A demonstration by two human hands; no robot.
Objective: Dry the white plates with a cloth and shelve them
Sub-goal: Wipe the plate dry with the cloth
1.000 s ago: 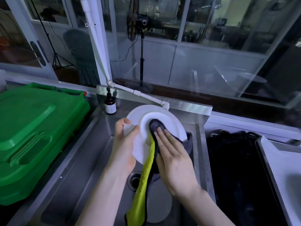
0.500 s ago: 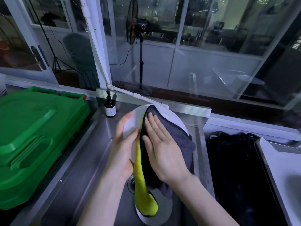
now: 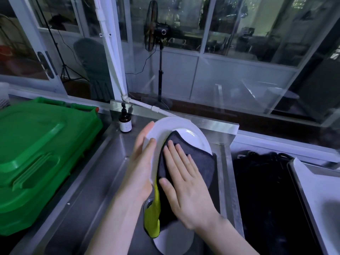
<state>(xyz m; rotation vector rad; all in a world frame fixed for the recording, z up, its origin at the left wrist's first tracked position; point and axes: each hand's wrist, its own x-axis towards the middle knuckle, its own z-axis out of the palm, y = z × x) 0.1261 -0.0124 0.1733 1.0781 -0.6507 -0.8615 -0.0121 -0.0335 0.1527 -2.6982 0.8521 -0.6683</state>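
We find the white plate held tilted on edge above the steel sink, its face turned toward the person and its far rim near the back ledge. A dark grey cloth with a yellow-green reverse lies over the lower right of that face and hangs down past the drain. The right hand rests flat on the cloth, fingers straight and slightly spread, pressing it to the plate and not gripping it. The left hand holds the plate by its left rim, thumb on the front and fingers reaching behind. We judge that drying is under way and unfinished: the upper rim is uncovered and shows a gleam, though we cannot tell if that is water. To do this step well, we advise sweeping the cloth over the whole face and rim, turning the plate in the left hand and drying the back as well, with a firm pinch on the rim, since it may be slippery. A second white plate lies flat on the sink floor, below the hanging cloth. Further out stand a brown pump bottle at the sink's back corner, a green plastic bin to the left and a black basin to the right. No shelf is in view.
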